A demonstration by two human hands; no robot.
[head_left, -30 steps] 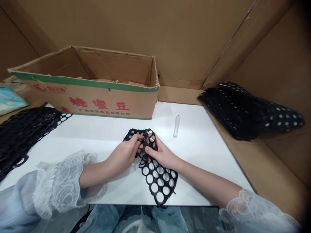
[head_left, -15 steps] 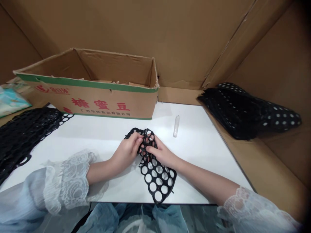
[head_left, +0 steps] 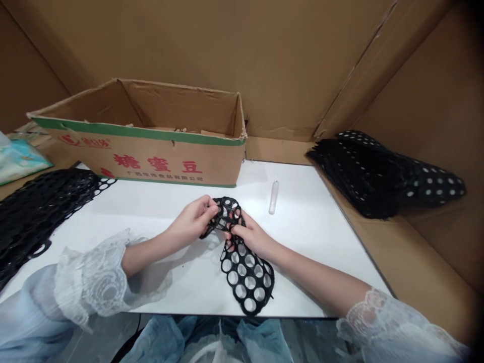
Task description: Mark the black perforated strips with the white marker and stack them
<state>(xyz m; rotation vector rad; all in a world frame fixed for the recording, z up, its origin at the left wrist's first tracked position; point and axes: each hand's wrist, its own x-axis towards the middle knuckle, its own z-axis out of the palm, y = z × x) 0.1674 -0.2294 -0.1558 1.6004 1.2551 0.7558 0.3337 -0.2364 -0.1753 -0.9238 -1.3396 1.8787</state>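
Observation:
Between my hands is a strip of black sheet (head_left: 247, 276) full of round holes, like a soft perforated mesh. Its lower end hangs down over the white table top toward the front edge, while the upper part is bunched and bent to the left. My left hand (head_left: 197, 216) pinches the upper left part between thumb and fingers. My right hand (head_left: 252, 233) grips the gathered middle, thumb on top, with some fingertips showing through the holes.
An open cardboard box (head_left: 170, 159) with red characters stands at the back left. Stacked black perforated sheets (head_left: 41, 206) lie at the left, and a black dotted bundle (head_left: 378, 171) at the right. A small clear tube (head_left: 274, 197) lies beyond my right hand. A plastic packet (head_left: 22, 159) is far left.
My left hand has moved a little left and up, drawing the upper part of the black sheet out from the gathered middle. My right hand has hardly moved.

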